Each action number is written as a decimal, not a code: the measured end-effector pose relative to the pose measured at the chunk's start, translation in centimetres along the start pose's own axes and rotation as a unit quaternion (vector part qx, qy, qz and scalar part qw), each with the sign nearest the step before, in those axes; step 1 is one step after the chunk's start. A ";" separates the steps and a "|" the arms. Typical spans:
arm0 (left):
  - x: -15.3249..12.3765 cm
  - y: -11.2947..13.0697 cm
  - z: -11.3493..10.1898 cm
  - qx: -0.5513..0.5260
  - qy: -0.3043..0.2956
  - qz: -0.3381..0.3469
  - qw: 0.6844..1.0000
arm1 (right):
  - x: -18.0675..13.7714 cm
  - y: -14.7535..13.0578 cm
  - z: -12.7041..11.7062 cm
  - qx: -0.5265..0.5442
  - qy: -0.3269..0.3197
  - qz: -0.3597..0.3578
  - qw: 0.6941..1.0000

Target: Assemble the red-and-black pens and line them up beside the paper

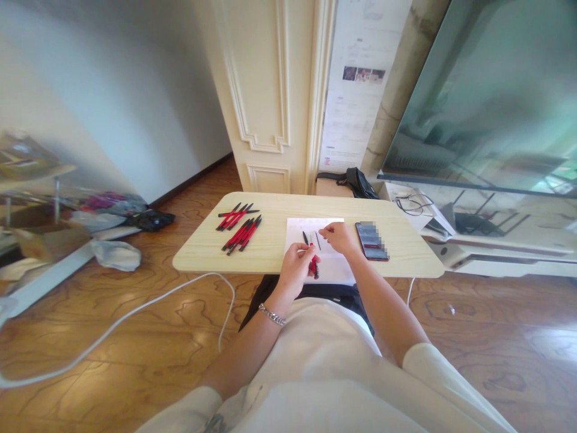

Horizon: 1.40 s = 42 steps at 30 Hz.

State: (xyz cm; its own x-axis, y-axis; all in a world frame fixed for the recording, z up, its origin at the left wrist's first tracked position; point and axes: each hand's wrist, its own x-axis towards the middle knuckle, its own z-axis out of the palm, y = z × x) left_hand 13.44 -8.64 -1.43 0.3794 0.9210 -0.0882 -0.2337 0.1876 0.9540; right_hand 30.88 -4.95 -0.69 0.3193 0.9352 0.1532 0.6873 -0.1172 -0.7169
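Note:
My left hand (297, 266) is closed around a red and black pen (314, 266) over the near part of a white sheet of paper (311, 231) on a small light wooden table (270, 246). My right hand (339, 236) rests on the sheet with fingers pinched on something small and thin I cannot make out. Small dark pen parts (306, 238) lie on the paper between my hands. Several more red and black pens (240, 225) lie in two groups on the table's left side.
A phone (371, 240) lies right of the paper. A white cable (135, 313) runs across the wooden floor at left. A black bag (358, 181) sits behind the table, a TV (491, 102) on a low unit at right, clutter (108, 210) at left.

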 end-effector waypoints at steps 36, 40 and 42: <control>1.7 -0.5 0.5 0.021 -0.012 0.073 0.997 | -8.6 -2.0 -0.6 0.164 -0.005 -0.048 0.985; 1.6 -0.4 0.2 0.013 0.004 0.058 0.998 | -6.4 -1.4 -1.8 0.085 0.032 -0.016 0.996; 1.6 -0.4 -0.1 0.014 0.009 0.055 0.998 | -5.0 -0.8 -2.3 0.015 0.064 0.009 0.998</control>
State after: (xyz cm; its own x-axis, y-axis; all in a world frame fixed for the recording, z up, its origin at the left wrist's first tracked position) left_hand 14.06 -7.25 -1.99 0.3373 0.9413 0.0118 -0.2477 0.0766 0.9658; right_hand 30.22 -10.35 0.74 0.4138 0.8825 0.2234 0.6612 -0.1226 -0.7401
